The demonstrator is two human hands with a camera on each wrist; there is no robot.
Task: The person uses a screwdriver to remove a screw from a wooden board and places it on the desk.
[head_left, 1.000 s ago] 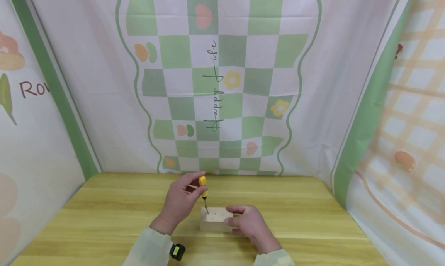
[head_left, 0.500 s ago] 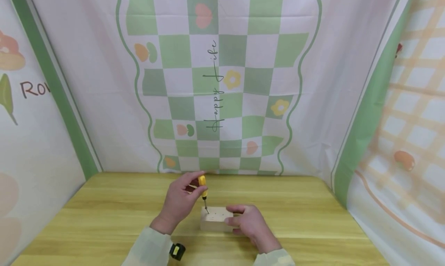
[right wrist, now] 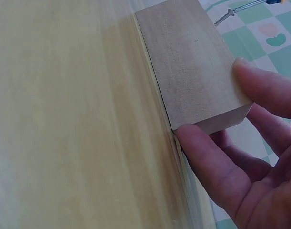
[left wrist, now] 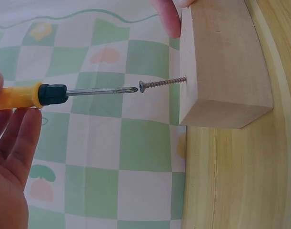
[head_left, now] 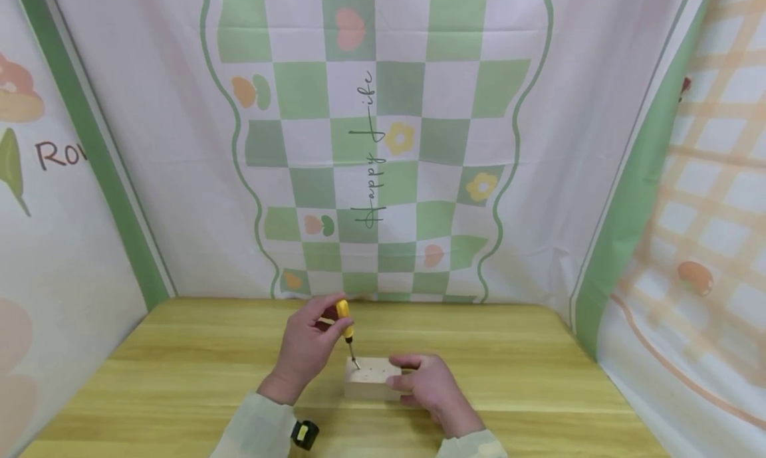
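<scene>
My left hand (head_left: 306,345) pinches the yellow handle of a screwdriver (head_left: 344,318) between thumb and fingers, its shaft slanting down to the block. In the left wrist view a screw (left wrist: 162,83) stands partly sunk in one face of the wooden block (left wrist: 231,62), slightly tilted. The screwdriver's tip (left wrist: 133,89) sits just off the screw's head, with a slim gap showing. With its thumb and fingers, my right hand (head_left: 433,385) grips the block's right end against the table. Small dark holes or marks dot the block's top in the head view.
The wood-grain table (head_left: 179,365) spreads around the block. A black strap device (head_left: 306,434) is at the left wrist. Behind the table hangs a green-and-white checked cloth (head_left: 401,205), with printed cloths at both sides.
The screwdriver's handle has shifted slightly left with my left hand, so it leans more. The block and my right hand have stayed where they were.
</scene>
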